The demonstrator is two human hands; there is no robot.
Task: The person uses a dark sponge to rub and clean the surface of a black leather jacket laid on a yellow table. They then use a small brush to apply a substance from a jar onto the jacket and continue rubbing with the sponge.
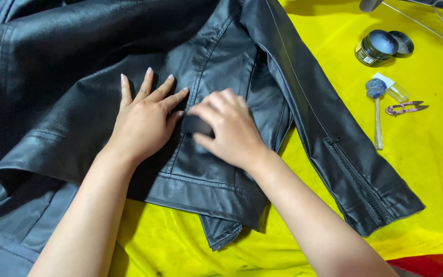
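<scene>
Scene: seen from above, a black leather jacket (129, 77) lies spread over a worktop covered with a bright yellow cloth (426, 154).
Left hand: the left hand (142, 120) lies flat on the jacket, palm down, fingers spread and pointing away from the person; it is open and grips nothing.
Right hand: the right hand (229, 128) is curled around a small dark pad (197, 124), pressing it onto the leather just beside the left hand's fingertips.
Dark pad: mostly hidden by the fingers; it may be a sponge or a folded cloth, the view does not settle which.
Jacket: it fills the left and middle of the view; one sleeve (329, 133) runs down toward the right, with a zipper (357, 179) at its cuff; the hem lies near the lower middle.
Tin: a small round open tin (375, 47) stands on the yellow cloth at upper right, its lid (403, 43) touching it on the right.
Small tools: below the tin lie a wooden-handled dauber with a blue-grey head (377, 110), a small clear plastic piece (395, 88) and a pair of pink thread snips (405, 107), all well apart from the hands.
</scene>
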